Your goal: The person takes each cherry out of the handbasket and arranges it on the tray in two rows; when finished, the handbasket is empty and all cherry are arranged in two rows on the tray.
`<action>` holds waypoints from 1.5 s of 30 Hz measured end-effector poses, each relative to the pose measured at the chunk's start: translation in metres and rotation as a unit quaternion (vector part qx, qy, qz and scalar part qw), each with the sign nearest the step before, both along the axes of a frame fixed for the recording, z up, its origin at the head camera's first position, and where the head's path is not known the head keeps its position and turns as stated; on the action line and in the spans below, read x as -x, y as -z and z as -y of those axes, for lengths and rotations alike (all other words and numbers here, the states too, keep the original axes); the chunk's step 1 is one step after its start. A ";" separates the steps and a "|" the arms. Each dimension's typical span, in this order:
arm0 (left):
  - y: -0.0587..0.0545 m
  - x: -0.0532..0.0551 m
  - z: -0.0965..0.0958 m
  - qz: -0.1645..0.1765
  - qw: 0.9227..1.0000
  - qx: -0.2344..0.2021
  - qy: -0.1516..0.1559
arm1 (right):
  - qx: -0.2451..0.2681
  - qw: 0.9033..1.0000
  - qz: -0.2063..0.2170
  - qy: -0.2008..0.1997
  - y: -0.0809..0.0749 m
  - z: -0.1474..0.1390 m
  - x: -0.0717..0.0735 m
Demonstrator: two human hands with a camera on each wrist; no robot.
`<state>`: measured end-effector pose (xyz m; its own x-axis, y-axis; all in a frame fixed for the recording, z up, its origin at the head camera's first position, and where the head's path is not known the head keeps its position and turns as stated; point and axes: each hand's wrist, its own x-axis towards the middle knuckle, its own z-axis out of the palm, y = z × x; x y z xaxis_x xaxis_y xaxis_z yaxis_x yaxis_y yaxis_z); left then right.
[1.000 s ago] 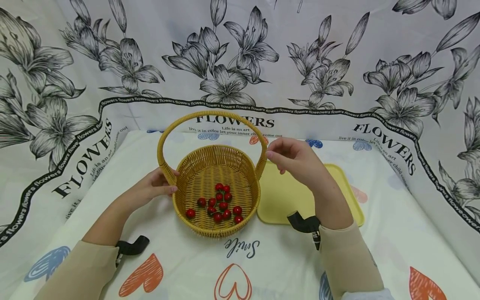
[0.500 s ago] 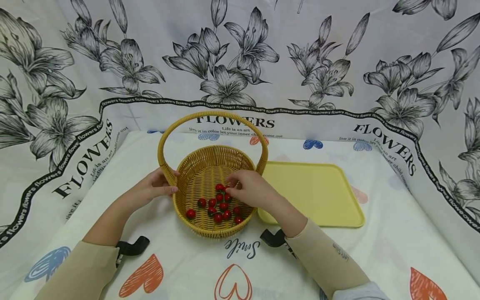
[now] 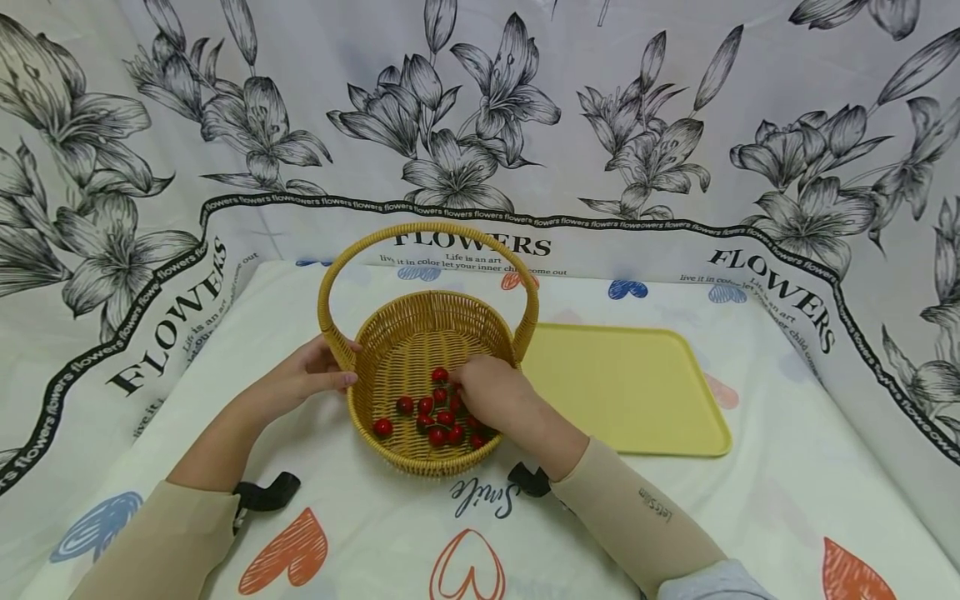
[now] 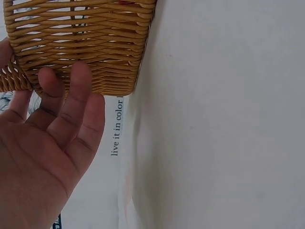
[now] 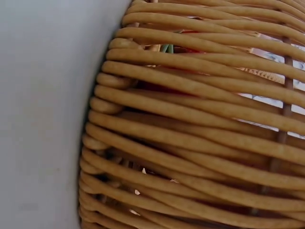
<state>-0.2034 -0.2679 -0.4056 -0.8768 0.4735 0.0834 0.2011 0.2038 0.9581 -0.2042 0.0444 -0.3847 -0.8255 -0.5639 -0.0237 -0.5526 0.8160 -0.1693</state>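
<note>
The left hand (image 3: 318, 375) grips the round golden wicker basket (image 3: 431, 467) while the right hand (image 3: 495, 396), its grasp hidden, sits among glossy red cherries (image 3: 437, 436) inside, whose green stems (image 5: 167, 48), if tangled, could drag neighbours out.

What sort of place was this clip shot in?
Probably a staged indoor tabletop set-up: a flower-printed cloth rises behind, a heart-printed cover is spread beneath, and a wicker basket stands beside a yellow tray.
</note>
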 end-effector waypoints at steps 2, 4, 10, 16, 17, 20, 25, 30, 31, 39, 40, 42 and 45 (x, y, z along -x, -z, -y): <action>0.000 -0.001 0.000 0.000 1.000 0.002 -0.002 | 0.005 1.000 0.001 0.000 0.000 0.000 0.000; 0.000 -0.001 0.000 0.001 1.000 0.002 -0.003 | 0.006 1.000 -0.006 -0.003 0.001 0.000 0.000; 0.002 -0.002 0.000 0.005 1.000 -0.002 0.000 | 0.046 0.999 -0.022 -0.015 -0.004 -0.006 0.001; 0.003 0.000 0.000 0.004 1.000 -0.004 0.007 | 0.120 0.992 -0.033 -0.035 -0.023 -0.019 0.000; 0.003 0.000 0.000 0.004 1.000 -0.002 0.007 | 0.133 0.990 -0.033 -0.040 -0.028 -0.021 -0.001; 0.002 0.001 -0.001 0.002 1.000 0.004 0.003 | 0.165 0.984 -0.026 -0.055 -0.043 -0.029 -0.004; 0.000 0.001 -0.002 0.005 1.000 0.010 -0.002 | 0.235 0.971 0.011 -0.047 -0.066 -0.045 -0.012; 0.000 0.001 -0.002 0.005 1.000 0.007 -0.001 | 0.304 0.951 0.006 -0.057 -0.086 -0.068 -0.019; 0.000 0.001 -0.002 0.005 1.000 0.007 0.000 | 0.316 0.947 -0.002 -0.063 -0.090 -0.073 -0.020; 0.000 0.002 -0.001 0.005 1.000 0.006 -0.001 | 0.376 0.924 -0.048 -0.049 -0.107 -0.111 -0.021; 0.000 0.001 -0.001 0.007 1.000 0.006 -0.002 | 0.376 0.924 -0.049 -0.040 -0.107 -0.115 -0.019; 0.000 0.001 0.000 0.009 1.000 0.007 -0.003 | 0.374 0.926 -0.046 -0.018 -0.107 -0.124 -0.014; 0.000 0.000 0.001 0.010 1.000 0.007 -0.004 | 0.364 0.930 -0.038 0.019 -0.104 -0.137 -0.002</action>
